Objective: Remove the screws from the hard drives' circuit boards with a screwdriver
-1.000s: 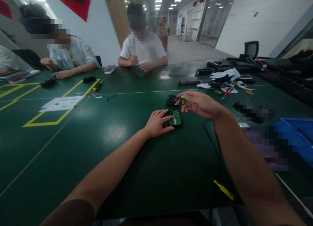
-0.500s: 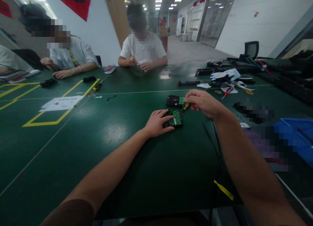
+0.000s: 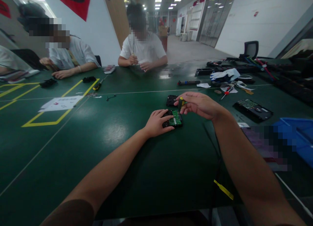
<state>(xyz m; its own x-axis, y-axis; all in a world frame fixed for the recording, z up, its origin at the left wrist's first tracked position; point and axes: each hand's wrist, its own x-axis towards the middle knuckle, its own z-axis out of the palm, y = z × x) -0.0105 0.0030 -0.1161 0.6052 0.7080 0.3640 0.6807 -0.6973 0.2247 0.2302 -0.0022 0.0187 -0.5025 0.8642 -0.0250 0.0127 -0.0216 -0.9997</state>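
My left hand (image 3: 156,124) holds a hard drive (image 3: 176,119) down on the green table, its fingers over the left part and the thumb along the near edge. The drive's green circuit board faces up. Above its right end, my right hand (image 3: 199,104) grips a screwdriver (image 3: 181,103) with a yellow and black handle, roughly upright. The screwdriver's tip is too small to make out. Just behind lies a second hard drive (image 3: 171,100), partly hidden by my right hand.
Another hard drive (image 3: 253,109) lies at the right, near a blue bin (image 3: 295,134). A red screwdriver (image 3: 227,92), gloves (image 3: 225,75) and cables lie at the back right. A yellow strip (image 3: 223,189) is near the front edge. Two people sit across the table.
My right hand has moved slightly left with the screwdriver, which has turned more upright over the hard drive's right end. My left hand has stayed on the drive.
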